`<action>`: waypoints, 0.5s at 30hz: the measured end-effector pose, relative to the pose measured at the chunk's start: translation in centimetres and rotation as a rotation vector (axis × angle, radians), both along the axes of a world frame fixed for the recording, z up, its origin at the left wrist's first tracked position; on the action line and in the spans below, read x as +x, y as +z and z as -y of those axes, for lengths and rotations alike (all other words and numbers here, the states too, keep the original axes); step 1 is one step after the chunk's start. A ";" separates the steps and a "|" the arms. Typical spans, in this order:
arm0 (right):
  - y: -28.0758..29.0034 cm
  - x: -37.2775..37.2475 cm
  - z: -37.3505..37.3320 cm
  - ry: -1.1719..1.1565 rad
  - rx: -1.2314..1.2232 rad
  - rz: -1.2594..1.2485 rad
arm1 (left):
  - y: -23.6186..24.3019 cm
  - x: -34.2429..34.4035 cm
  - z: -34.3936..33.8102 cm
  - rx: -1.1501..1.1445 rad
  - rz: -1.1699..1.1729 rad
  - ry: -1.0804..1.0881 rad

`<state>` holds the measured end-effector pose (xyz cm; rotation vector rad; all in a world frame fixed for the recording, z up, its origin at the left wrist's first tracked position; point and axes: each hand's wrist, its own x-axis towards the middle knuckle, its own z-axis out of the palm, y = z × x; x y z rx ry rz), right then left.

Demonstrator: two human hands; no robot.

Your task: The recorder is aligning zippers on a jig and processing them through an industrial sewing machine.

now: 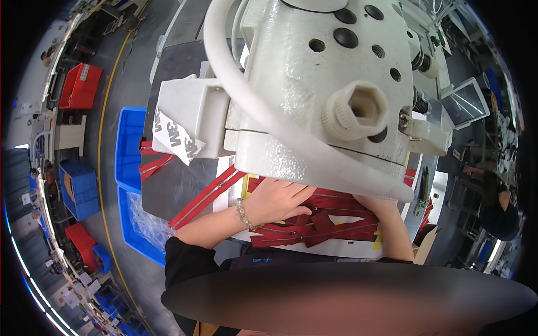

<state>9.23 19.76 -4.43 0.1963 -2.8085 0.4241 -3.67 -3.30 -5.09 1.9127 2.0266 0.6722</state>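
Observation:
Several red zippers (314, 231) with metal teeth lie in a loose pile on the white work surface (344, 249) below a large white sewing machine (302, 112). My left hand (274, 203), with a beaded bracelet at its wrist, rests over the pile's left side. Its fingers stretch forward, apart from the thumb, and their tips pass under the machine's edge. My right hand (376, 203) reaches in at the pile's right side. The machine and its thick white hose hide its fingers. More red zipper tape (207, 196) runs down past my left forearm.
Blue bins (131, 151) stand left of the table, one holding clear plastic film (147, 218). Red crates (81, 87) and a blue crate (78, 190) sit across the aisle. A tablet-like screen (466, 103) is at right. Another person (500, 210) is beyond it.

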 end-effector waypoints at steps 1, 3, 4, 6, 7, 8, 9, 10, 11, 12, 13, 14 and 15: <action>-0.3 0.1 0.0 -0.010 0.034 -0.006 | 0.1 0.1 0.0 0.003 -0.001 0.003; 0.0 0.1 -0.1 0.007 0.057 0.028 | 0.2 0.1 0.0 0.043 -0.136 0.015; 0.1 0.1 -0.1 0.022 0.076 0.061 | 0.1 0.0 -0.1 0.047 -0.135 0.018; -1.0 0.6 -0.6 0.025 0.056 0.082 | -0.2 -0.6 -0.3 0.171 -0.132 -0.027; -1.3 0.8 -0.8 0.022 0.033 0.105 | -0.2 -0.8 -0.4 0.175 -0.134 -0.023; -0.9 0.5 -0.5 0.028 0.034 0.103 | -0.3 -0.9 -0.3 0.188 -0.123 -0.029; -0.1 0.1 -0.2 0.028 0.012 0.066 | -0.3 -0.9 -0.2 0.201 -0.113 -0.035; 0.3 -0.2 0.0 0.027 -0.010 0.029 | -0.3 -0.9 -0.1 0.201 -0.115 -0.030; 0.3 -0.2 0.1 0.029 -0.008 0.029 | -0.3 -0.9 0.0 0.185 -0.108 -0.033; 0.0 0.0 0.1 0.007 -0.022 0.029 | -0.3 -0.8 0.0 0.169 -0.101 -0.037; -0.1 0.0 0.1 -0.016 -0.038 0.029 | -0.4 -0.8 0.1 0.171 -0.103 -0.035; -0.2 0.1 0.1 -0.015 -0.036 0.029 | -0.4 -0.8 0.1 0.162 -0.103 -0.037; -0.2 0.2 0.1 -0.016 -0.034 0.038 | -0.4 -0.8 0.1 0.153 -0.103 -0.038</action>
